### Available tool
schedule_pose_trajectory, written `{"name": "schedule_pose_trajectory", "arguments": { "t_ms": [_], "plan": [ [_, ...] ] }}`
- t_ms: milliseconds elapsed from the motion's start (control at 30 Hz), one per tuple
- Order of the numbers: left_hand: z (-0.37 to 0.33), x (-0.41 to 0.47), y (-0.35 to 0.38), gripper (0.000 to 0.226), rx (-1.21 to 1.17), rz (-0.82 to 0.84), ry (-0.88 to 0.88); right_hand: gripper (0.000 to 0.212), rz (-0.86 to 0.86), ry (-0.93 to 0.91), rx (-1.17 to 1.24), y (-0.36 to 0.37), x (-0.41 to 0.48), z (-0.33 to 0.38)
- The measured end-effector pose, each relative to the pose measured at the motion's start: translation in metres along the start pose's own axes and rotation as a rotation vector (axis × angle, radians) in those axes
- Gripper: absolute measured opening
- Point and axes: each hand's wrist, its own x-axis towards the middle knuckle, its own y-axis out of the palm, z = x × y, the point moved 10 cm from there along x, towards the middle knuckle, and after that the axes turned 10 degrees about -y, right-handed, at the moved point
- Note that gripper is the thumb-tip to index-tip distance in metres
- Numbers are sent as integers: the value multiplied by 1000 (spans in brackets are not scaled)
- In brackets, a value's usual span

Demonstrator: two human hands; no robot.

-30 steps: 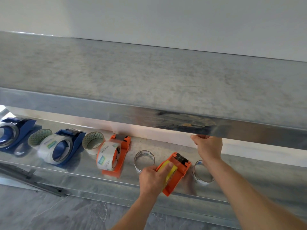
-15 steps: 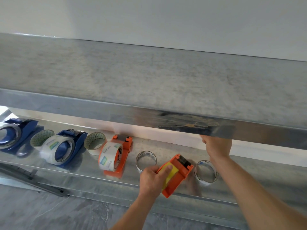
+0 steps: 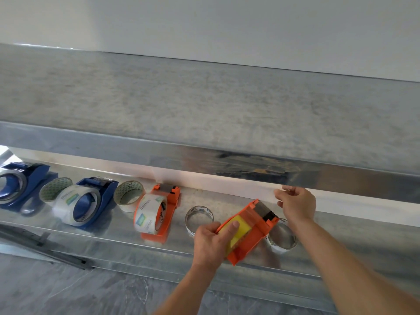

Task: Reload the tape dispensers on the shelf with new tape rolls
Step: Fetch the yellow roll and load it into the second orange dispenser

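My left hand grips an orange tape dispenser with a bare yellow hub, tilted on the lower metal shelf. My right hand hovers just beyond the dispenser's serrated cutter with thumb and fingers curled together; I cannot tell whether it pinches anything. A clear tape ring lies left of this dispenser. Another clear ring lies right of it, under my right wrist. Further left stand a second orange dispenser loaded with a clear roll, and two loaded blue dispensers.
The upper shelf overhangs the lower one, and its front lip sits just above my right hand. Two beige tape rolls lie flat between the dispensers. A dark metal rail slants below the shelf's left end, over a grey floor.
My right hand has dropped from the upper shelf's lip and shifted right, towards the cutter. My left hand keeps its grip on the orange dispenser, which has turned slightly.
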Motion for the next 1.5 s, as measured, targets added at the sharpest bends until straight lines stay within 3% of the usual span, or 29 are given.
{"name": "schedule_pose_trajectory", "arguments": {
  "t_ms": [300,600,933,1067,1233,1500],
  "plan": [
    [-15,-7,-12,50,93,-120,94,15,-78,54,148,-7,-1,5],
    [-10,-11,-18,52,48,-102,97,24,-42,21,158,5,-5,13],
    [-3,-10,-29,54,29,-152,72,11,10,14,160,15,-3,5],
    [1,-11,-27,58,-2,-123,63,27,59,14,136,22,-3,2],
    [0,-13,-24,50,-67,-83,46,32,88,-2,168,26,-3,1],
    [1,-11,-24,57,-120,-47,17,25,58,-13,191,24,-7,-3]
  ]
}}
